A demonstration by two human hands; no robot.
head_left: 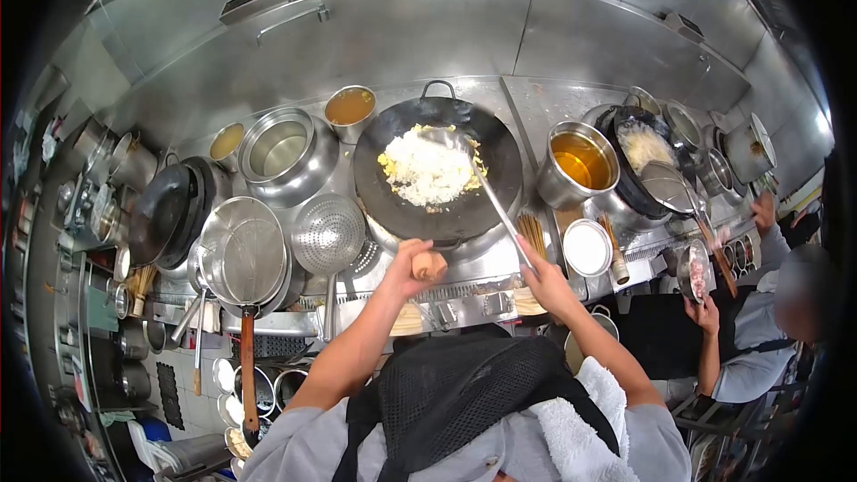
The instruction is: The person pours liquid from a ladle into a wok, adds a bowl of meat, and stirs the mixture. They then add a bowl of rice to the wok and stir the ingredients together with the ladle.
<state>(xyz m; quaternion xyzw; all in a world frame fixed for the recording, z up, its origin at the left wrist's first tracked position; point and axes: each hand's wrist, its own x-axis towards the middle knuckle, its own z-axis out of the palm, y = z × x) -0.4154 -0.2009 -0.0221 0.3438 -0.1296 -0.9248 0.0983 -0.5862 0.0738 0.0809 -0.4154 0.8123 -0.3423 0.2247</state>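
Note:
My right hand grips the long handle of a metal wok ladle. Its blurred head lies in the white rice and yellow egg, heaped in the middle of a large black wok. Close to the wok's near rim, my left hand is closed around a brownish rounded thing that I cannot make out. The wok's near loop handle is just beyond it. A perforated strainer lies to the left of the wok.
Left of the wok stand a steel pot, a wire strainer and a container of brown liquid. To the right are a pot of amber oil, a white-filled bowl and bamboo brushes. A co-worker holds a bowl of meat.

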